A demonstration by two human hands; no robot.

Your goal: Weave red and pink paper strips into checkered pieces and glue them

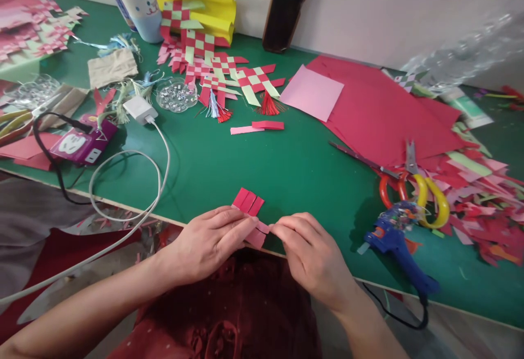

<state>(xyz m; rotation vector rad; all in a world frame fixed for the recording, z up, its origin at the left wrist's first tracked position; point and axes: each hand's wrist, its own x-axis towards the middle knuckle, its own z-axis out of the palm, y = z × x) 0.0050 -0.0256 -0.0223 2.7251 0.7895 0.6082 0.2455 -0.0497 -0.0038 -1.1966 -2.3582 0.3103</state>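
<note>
Near the table's front edge lies a small piece of pink and red paper strips [248,201], with slits running between the strips. My left hand [213,236] holds it down, its fingers close together across the middle and hiding part of it. On the right side of the piece, my right hand [313,247] is closed in a pinch at the end of a pink strip [257,234]. A dark line shows along that strip; whether it is a gap or a shadow I cannot tell. Farther back lie a loose red strip [268,125] and a loose pink strip [244,130].
Finished woven paper fish [256,82] with tassels lie at the back. Red paper sheets [380,108], scissors [434,201], a blue glue gun [403,250] and paper scraps [491,211] are on the right. A white cable [164,168] and purple power socket [84,139] lie left.
</note>
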